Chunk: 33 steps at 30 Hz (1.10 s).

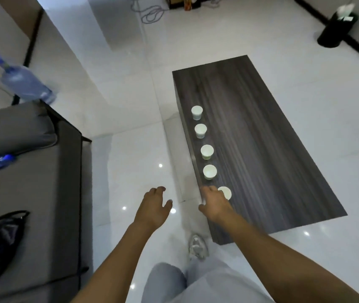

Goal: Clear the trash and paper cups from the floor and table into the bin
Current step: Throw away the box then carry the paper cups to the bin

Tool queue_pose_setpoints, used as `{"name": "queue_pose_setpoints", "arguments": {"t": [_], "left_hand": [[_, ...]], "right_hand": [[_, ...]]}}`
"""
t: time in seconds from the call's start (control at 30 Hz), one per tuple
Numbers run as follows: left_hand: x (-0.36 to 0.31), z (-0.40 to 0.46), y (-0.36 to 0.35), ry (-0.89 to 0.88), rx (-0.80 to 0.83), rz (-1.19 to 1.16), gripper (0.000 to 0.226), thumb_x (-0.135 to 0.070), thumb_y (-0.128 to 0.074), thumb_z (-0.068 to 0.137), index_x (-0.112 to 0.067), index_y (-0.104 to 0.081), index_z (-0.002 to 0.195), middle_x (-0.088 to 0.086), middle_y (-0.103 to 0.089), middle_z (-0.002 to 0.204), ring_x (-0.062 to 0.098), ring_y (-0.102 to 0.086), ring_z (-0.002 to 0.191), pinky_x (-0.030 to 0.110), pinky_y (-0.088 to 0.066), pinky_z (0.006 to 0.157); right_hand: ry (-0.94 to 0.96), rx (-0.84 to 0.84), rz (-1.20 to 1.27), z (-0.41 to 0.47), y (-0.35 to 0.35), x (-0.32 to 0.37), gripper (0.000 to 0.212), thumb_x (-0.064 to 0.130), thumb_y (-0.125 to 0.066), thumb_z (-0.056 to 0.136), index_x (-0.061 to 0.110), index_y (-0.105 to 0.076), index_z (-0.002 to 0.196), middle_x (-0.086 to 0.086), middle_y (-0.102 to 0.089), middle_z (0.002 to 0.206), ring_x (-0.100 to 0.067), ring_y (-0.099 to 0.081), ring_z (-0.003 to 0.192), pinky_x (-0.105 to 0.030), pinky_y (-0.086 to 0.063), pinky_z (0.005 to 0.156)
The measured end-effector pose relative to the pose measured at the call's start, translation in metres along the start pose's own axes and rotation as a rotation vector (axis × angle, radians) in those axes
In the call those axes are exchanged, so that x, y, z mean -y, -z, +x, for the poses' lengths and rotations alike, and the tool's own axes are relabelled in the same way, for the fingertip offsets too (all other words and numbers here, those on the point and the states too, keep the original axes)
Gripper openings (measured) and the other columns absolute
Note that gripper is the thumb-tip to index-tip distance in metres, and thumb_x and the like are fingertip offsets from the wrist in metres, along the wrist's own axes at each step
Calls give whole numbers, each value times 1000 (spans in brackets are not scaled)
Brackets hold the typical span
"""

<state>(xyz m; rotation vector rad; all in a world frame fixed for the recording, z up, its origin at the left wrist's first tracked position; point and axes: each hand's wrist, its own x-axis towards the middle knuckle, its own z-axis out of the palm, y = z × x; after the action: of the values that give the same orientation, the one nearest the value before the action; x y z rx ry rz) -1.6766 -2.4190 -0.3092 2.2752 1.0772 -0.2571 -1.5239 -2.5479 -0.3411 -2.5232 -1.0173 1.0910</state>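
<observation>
Cups first: I read this as the start of the table stage. My right hand (pixel 214 201) reaches the nearest paper cup (pixel 225 192) on the table (pixel 272 149), fingers loose, not yet gripping; my left hand (pixel 154 206) hangs open, empty. Next I must close round it, then carry to the bin (pixel 335 29), well apart. No writing is legible.

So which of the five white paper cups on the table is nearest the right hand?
The white paper cup at the near end of the row on the dark wooden table. The right hand partly covers it; the other four stand farther away.
</observation>
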Motion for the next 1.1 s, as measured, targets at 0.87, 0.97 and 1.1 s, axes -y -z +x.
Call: {"name": "queue_pose_setpoints", "arguments": {"t": [0.87,0.97,1.1], "left_hand": [[-102,244,-26,-697,637,439,50,-27,-60,90,-9,-45,135,13,-50,135,28,-47,123,33,-38,102],[-99,266,-67,-728,652,483,51,-28,-61,90,-10,-44,135,11,-50,135,28,-47,122,33,-39,102],[-85,295,-120,-769,650,548,56,-27,-61,89,-9,-40,138,11,-42,142,28,-41,128,35,-37,106]], "right_hand": [[-829,-335,609,68,-12,-27,60,26,-60,90,24,-33,143,-5,-36,144,-30,-33,130,-41,-37,105],[-851,-333,628,93,-32,-46,61,19,-59,90,26,-30,143,-4,-33,147,-29,-31,133,-42,-38,106],[-848,-335,595,133,-58,-69,66,20,-61,87,28,-27,144,-2,-25,151,-29,-27,132,-43,-39,103]]}}
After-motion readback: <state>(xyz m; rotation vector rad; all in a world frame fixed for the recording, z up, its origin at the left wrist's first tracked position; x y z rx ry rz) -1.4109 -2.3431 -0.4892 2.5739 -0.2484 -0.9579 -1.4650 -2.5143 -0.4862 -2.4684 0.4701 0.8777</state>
